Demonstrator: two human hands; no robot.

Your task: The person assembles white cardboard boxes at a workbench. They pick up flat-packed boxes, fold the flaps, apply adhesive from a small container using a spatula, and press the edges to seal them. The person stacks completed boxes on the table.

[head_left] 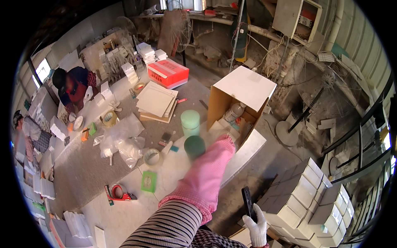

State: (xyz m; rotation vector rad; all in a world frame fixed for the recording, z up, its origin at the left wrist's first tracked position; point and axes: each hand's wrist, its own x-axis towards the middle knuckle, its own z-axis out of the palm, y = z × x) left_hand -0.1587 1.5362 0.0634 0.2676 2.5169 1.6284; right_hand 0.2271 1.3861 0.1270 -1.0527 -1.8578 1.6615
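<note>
My left arm, in a striped sleeve with a pink checked oversleeve point(202, 175), stretches across the table to an open cardboard box point(215, 99) with a white top. My left hand point(230, 130) is at the box's mouth among pale pieces, and its fingers cannot be made out. Inside the box lies a clear plastic bottle point(235, 110). Low on the right, my right hand point(257, 226), in a white glove, grips a black phone point(248, 202) held upright. Beside my left forearm stand a dark green cup point(194, 146) and a mint-green canister point(190, 122).
On the table lie a red tape dispenser point(120, 194), a green packet point(149, 181), tape rolls point(151, 157), plastic bags point(122, 138), stacked tiles point(156, 101) and a red box point(168, 73). Stacked white boxes point(297, 190) stand at right. A co-worker point(74, 89) sits far left.
</note>
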